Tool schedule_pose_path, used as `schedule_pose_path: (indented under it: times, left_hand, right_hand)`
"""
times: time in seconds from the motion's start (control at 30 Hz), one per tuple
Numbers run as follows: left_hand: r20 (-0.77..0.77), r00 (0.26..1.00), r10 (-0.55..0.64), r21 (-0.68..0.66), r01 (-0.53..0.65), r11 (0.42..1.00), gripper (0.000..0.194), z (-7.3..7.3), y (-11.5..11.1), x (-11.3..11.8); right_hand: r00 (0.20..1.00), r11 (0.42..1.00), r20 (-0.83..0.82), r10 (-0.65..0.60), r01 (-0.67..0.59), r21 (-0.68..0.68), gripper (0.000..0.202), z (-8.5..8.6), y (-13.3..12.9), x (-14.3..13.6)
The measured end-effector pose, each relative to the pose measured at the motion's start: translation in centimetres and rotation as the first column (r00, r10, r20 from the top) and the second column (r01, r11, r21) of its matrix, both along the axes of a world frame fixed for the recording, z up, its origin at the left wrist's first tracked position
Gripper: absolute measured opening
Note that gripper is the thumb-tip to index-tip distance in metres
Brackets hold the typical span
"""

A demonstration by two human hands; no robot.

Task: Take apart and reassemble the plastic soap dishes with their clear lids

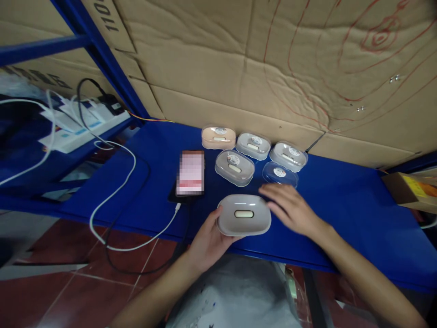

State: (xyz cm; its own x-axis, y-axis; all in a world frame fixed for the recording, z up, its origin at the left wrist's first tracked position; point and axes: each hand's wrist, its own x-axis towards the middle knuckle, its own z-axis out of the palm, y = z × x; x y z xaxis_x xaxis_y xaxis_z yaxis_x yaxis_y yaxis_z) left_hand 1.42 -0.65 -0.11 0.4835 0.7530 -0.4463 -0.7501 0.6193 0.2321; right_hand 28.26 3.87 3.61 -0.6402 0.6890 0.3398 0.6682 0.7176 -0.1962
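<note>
My left hand (211,241) grips the left side of a grey oval soap dish (227,223), thumb on its rim and fingers underneath. A pale oblong piece (244,213) sits in the middle of the dish. At the dish's right end, my right hand (290,207) has its fingers stretched out, a little blurred; whether they touch the rim I cannot tell. Just beyond those fingers lies a clear lid (280,174) with a round white sticker. A grey soap dish under a clear lid (235,168) stands farther back, left of the loose lid.
Along the cardboard wall (211,59) stand a peach lidded dish (218,138) and two grey ones (253,146). A phone (190,173) with a white cable (157,237) lies left on the blue shelf (348,218). Power strips (85,130) are far left; a small carton (408,191) is at right.
</note>
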Motion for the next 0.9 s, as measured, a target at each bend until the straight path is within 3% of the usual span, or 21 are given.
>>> schedule_pose_path:
  times: [0.1, 0.2, 0.33, 0.47, 0.6, 0.7, 0.9]
  left_hand:
    - [-0.002, 1.0, -0.002, -0.006, 0.002, 1.0, 0.038, -0.1, 0.1, 0.0]
    - [0.039, 0.999, -0.022, 0.018, 0.021, 1.0, 0.037, -0.3, 0.3, -0.1]
    - [0.035, 0.998, -0.044, 0.039, 0.043, 0.998, 0.036, -0.6, 0.4, -0.2]
    - [-0.006, 0.994, -0.108, 0.048, 0.108, 0.993, 0.041, -0.6, 0.5, -0.3]
    - [-0.036, 0.992, -0.124, 0.043, 0.126, 0.991, 0.042, -0.4, 0.6, -0.2]
    - [-0.028, 0.991, -0.134, 0.082, 0.136, 0.987, 0.043, -0.4, 0.5, 0.0]
    - [0.011, 0.988, -0.152, 0.156, 0.148, 0.977, 0.05, -0.8, 0.3, 0.1]
  right_hand:
    - [0.955, 0.958, 0.081, -0.285, 0.285, 0.018, 0.052, -1.4, 3.3, 3.5]
    - [0.93, 0.936, 0.116, -0.348, 0.351, -0.005, 0.059, -3.3, 4.5, 5.4]
    - [0.956, 0.952, 0.034, -0.291, 0.293, -0.089, 0.057, -3.9, 4.1, 5.2]
    - [0.936, 0.949, -0.196, -0.292, 0.258, -0.182, 0.058, -2.7, 3.0, 3.5]
    - [0.905, 0.943, -0.369, -0.212, 0.089, -0.322, 0.059, -1.5, 0.6, 0.8]
    - [0.934, 0.941, -0.346, -0.084, -0.039, -0.335, 0.067, -1.1, -1.4, -1.4]
    - [0.986, 0.989, -0.16, 0.041, -0.063, -0.137, 0.07, -1.2, -3.2, -3.6]
